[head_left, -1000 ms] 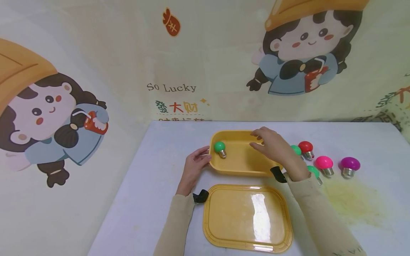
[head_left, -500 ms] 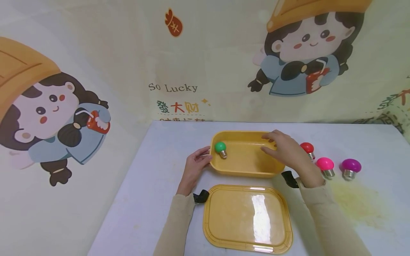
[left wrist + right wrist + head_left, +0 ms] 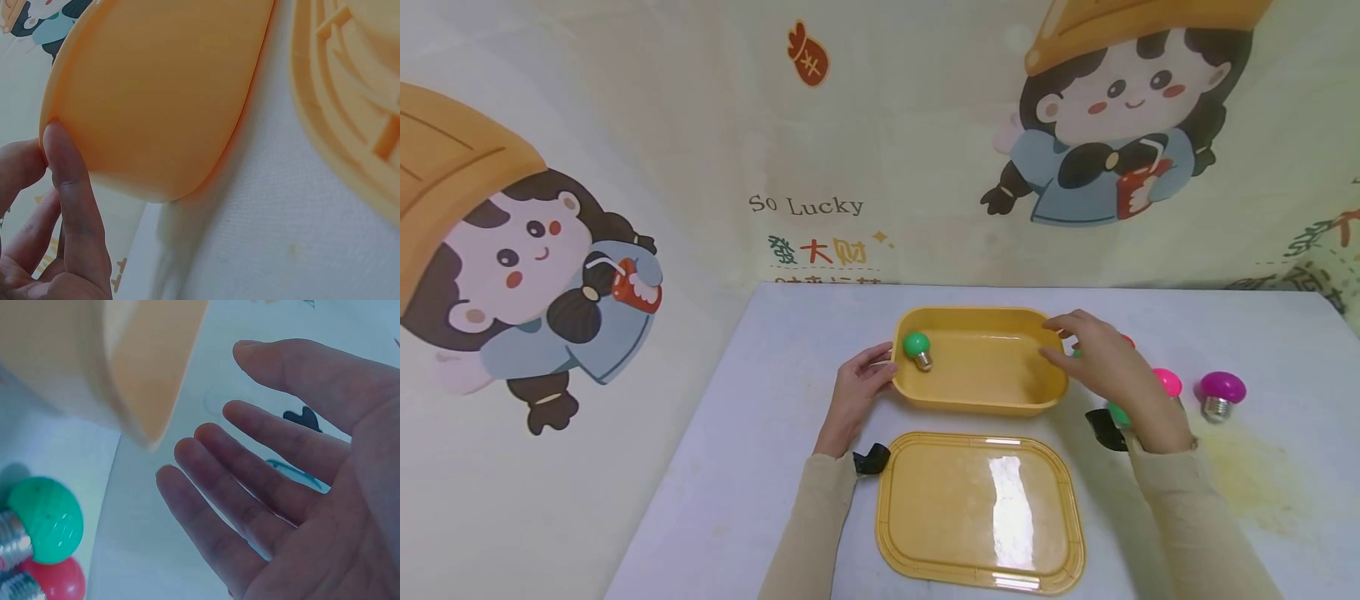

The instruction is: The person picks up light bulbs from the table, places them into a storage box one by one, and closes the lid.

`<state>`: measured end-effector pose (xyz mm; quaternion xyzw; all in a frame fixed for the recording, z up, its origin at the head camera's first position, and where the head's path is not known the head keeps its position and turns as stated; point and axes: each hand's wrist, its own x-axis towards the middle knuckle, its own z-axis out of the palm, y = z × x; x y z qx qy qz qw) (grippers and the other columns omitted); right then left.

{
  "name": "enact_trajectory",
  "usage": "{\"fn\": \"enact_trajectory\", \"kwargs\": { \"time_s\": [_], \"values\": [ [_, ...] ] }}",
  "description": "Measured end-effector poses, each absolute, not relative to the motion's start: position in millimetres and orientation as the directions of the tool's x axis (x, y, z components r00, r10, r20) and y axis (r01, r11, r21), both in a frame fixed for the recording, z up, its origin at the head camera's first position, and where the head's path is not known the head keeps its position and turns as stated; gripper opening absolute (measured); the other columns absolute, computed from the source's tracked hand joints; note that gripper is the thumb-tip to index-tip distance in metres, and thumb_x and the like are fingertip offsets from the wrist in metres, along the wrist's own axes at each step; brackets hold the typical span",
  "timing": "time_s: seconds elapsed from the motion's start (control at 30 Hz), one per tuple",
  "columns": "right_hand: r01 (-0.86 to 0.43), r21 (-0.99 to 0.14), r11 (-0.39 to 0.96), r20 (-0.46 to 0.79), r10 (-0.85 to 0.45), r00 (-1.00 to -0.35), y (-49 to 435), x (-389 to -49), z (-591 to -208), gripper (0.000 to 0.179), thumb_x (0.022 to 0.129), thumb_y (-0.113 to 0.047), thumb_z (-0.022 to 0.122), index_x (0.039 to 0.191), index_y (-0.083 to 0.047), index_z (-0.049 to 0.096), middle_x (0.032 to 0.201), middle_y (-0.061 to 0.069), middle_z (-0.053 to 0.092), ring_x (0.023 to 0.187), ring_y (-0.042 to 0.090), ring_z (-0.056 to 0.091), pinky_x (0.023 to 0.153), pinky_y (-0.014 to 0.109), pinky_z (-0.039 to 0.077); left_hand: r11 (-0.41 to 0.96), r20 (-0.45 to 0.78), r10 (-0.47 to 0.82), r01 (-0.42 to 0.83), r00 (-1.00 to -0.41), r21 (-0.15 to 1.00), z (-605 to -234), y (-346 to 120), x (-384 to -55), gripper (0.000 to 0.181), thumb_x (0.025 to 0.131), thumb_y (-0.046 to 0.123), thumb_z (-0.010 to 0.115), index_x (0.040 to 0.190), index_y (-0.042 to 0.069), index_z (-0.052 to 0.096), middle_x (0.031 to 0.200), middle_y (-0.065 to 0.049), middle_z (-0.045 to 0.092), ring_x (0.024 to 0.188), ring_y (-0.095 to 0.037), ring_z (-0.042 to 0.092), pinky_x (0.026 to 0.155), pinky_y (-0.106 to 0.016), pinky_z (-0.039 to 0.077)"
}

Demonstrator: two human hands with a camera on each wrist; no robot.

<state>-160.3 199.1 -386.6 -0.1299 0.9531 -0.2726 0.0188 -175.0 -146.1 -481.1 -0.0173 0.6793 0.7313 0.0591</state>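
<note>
A yellow plastic box (image 3: 985, 367) stands on the white table with a green bulb (image 3: 917, 345) lying inside at its left end. My left hand (image 3: 856, 387) holds the box's left end, with its thumb (image 3: 69, 162) on the outer wall just below the rim. My right hand (image 3: 1101, 358) hovers at the box's right rim, holding nothing. Its fingers are spread and slightly bent in the right wrist view. Beneath and beside it lie a green bulb (image 3: 50, 519), a pink bulb (image 3: 1167, 382) and a red bulb (image 3: 1127, 340), partly hidden by the hand.
Right of the other bulbs lies a purple bulb (image 3: 1222, 387) with a silver screw base. A flat yellow lid (image 3: 977, 508) rests on the table in front of the box. Behind the table hangs a printed cartoon backdrop (image 3: 940, 167).
My right hand has moved right, from over the inside of the box to its right rim, now covering part of the bulbs. The left hand stays at the box's left end.
</note>
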Motion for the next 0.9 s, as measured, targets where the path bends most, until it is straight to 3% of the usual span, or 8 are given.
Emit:
{"fn": "enact_trajectory", "kwargs": {
  "time_s": [0.5,0.9],
  "values": [
    [-0.209,-0.521,0.828,0.023,-0.231,-0.973,228,-146,-394,0.046,0.094,-0.024,0.068,0.128,0.006,0.059,0.124,0.027,0.058,0.102,0.040,0.058,0.088,0.059,0.052,-0.068,-0.099,0.066,-0.103,-0.993,0.992,-479,-147,-175,0.039,0.092,0.006,0.070,0.131,0.007,0.063,0.125,-0.018,0.062,0.101,-0.021,0.065,0.075,-0.024,0.058],
    [-0.272,-0.467,0.841,0.102,-0.254,-0.962,252,-131,-410,0.040,0.088,-0.020,0.075,0.116,0.008,0.065,0.097,0.018,0.065,0.090,0.036,0.061,0.078,0.055,0.054,-0.055,-0.123,0.067,-0.127,-0.990,0.990,-479,-146,-175,0.039,0.092,0.007,0.070,0.131,0.008,0.063,0.127,-0.017,0.061,0.104,-0.019,0.065,0.077,-0.025,0.058]
  ]
}}
